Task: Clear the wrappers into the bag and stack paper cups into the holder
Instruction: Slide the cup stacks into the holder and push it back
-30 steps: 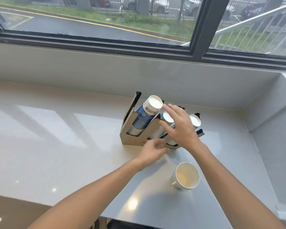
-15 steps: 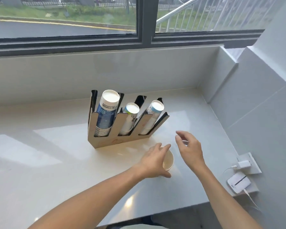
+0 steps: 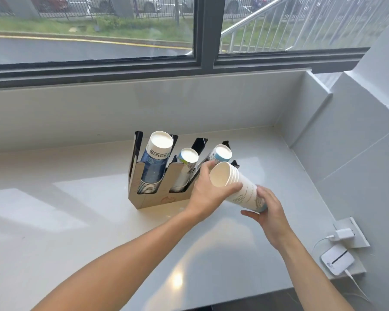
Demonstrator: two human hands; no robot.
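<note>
1. A stack of white paper cups [image 3: 238, 187] is held on its side above the counter [image 3: 76, 232], in front of the right end of the holder, its open mouths turned up and to the left.
2. The left hand [image 3: 208, 191] is wrapped around the stack just behind the rims, thumb across the near side and fingers closed over the far side.
3. The right hand [image 3: 271, 213] cups the bottom end of the stack, fingers curled against its base and side.
4. The cup holder [image 3: 154, 198], a cardboard-coloured rack with dark dividers, stands on the counter just behind the left hand.
5. It carries three slanted stacks: a tall blue-printed stack [image 3: 154, 163] in the left slot, a shorter stack [image 3: 185, 167] in the middle, and another [image 3: 220, 154] on the right, partly hidden by the left hand.
6. At the counter's right edge lie a wall socket with a white charger [image 3: 344, 234] plugged in and a small white device [image 3: 337, 260] with a cable.
7. A window [image 3: 202, 30] runs along the back.
</note>
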